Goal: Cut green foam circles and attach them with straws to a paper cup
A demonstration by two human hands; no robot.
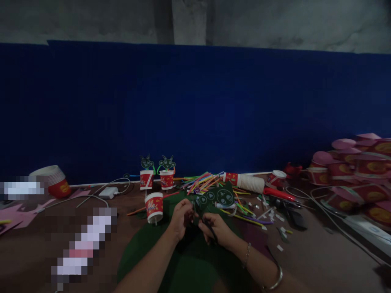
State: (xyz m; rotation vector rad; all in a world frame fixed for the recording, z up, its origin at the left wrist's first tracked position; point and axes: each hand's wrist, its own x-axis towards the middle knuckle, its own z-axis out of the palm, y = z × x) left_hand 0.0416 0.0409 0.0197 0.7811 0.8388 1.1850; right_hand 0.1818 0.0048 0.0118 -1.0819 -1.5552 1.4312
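Note:
My left hand point(182, 216) pinches the lower left part of a dark green paper piece point(229, 189), which has a face and several small rounded shapes drawn on it in pale lines. In my right hand point(218, 228) is a pair of dark scissors point(210, 230), its handle around my fingers and its blades close to the paper by my left fingertips. The exact cutting spot is too dark to make out. To the left of my hands, a red paper cup point(154, 206) stands upside down with a stub under its rim.
Behind are two red cups with cat-face figures point(167, 163), a heap of coloured pipe cleaners point(204, 183) and a lying cup stack point(249, 182). A red-handled glue gun point(282, 194) and paper scraps lie right. Decorated cups point(354, 167) pile up far right; stacked bowls point(56, 183) lean left.

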